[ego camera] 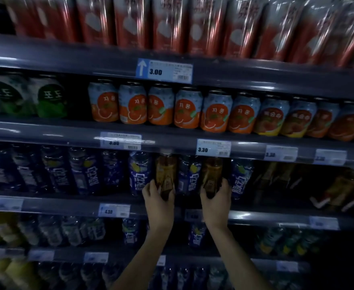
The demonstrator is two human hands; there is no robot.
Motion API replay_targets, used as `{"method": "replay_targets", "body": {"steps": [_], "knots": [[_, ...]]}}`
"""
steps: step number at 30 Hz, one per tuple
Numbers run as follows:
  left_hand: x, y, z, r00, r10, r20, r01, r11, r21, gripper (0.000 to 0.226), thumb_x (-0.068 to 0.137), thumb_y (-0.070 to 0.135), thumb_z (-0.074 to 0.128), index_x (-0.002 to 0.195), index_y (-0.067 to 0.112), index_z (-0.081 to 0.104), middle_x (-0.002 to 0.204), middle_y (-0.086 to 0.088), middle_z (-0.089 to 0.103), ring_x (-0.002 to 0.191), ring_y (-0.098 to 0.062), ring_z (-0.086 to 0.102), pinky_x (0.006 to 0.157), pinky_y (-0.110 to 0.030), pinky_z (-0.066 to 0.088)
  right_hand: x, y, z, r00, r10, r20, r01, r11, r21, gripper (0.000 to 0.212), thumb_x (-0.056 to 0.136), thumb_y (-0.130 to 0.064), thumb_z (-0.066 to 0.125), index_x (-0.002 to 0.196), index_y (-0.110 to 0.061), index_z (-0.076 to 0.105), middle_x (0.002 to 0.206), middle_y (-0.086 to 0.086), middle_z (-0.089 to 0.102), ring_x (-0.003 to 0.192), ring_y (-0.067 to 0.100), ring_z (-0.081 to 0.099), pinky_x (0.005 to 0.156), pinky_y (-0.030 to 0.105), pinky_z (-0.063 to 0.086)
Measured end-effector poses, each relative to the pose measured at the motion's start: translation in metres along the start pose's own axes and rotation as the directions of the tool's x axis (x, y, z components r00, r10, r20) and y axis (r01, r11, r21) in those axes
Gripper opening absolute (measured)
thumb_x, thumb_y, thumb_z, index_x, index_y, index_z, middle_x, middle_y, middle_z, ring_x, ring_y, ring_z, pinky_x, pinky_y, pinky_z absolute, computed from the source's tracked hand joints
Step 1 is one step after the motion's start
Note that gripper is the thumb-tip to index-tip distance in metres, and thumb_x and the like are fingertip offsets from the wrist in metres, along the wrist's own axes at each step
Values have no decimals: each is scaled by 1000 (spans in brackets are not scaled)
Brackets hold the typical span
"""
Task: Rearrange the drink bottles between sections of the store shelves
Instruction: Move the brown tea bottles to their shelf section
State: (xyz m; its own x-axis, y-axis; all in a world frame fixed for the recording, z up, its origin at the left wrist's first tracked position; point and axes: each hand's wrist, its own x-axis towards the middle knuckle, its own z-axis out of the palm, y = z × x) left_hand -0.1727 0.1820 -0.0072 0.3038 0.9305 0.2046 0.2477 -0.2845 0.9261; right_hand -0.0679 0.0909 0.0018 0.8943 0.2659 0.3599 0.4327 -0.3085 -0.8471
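Frame centre: your left hand (158, 198) grips the left amber plastic bottle (165, 171) low, right hand (215, 198) the right amber plastic bottle (212, 173). Likely full, heavy, slick; hold mid-body.

Left grip (157, 193) and right grip (215, 194) (arms raised) clasp one bottle (165, 170) each.

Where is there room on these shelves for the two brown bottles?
A dark gap sits on the can shelf between the green cans and the orange cans. Another seems open right of the last blue bottle, though it is dim. Left of the brown bottles, the blue row is packed tight.
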Motion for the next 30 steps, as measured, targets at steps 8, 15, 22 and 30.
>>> {"method": "replay_targets", "body": {"steps": [8, 15, 22, 30], "knots": [[6, 3, 12, 999, -41, -7, 41, 999, 2, 73, 90, 30, 64, 148, 8, 26, 150, -7, 25, 130, -26, 41, 102, -36, 43, 12, -3, 9, 998, 47, -42, -48, 998, -32, 69, 81, -19, 73, 138, -2, 37, 128, 16, 46, 117, 30, 49, 90, 28, 40], [13, 4, 20, 997, -51, -54, 50, 998, -25, 71, 85, 28, 70, 142, 9, 33, 136, -6, 43, 125, -24, 45, 100, -34, 42, 23, -4, 15, 997, 75, -34, -75, 997, -4, 72, 77, -17, 76, 136, 0, 38, 126, 17, 46, 119, 31, 47, 98, 38, 43], [22, 8, 25, 986, -111, -128, 117, 993, 33, 74, 77, 40, 76, 136, 15, 38, 129, -1, 51, 117, -22, 53, 87, -47, 53, 25, 0, 17, 997, 67, -49, -67, 998, 12, 73, 75, -20, 77, 135, -3, 40, 123, 13, 46, 115, 28, 49, 91, 34, 44], [25, 6, 26, 983, -81, -162, 103, 986, 132, 73, 73, 41, 78, 130, 10, 44, 121, -7, 54, 110, -27, 56, 92, -49, 48, 23, 6, 18, 996, 33, -81, -30, 999, 41, 74, 72, -23, 79, 133, -4, 42, 119, 11, 47, 109, 23, 50, 82, 27, 39]]}}
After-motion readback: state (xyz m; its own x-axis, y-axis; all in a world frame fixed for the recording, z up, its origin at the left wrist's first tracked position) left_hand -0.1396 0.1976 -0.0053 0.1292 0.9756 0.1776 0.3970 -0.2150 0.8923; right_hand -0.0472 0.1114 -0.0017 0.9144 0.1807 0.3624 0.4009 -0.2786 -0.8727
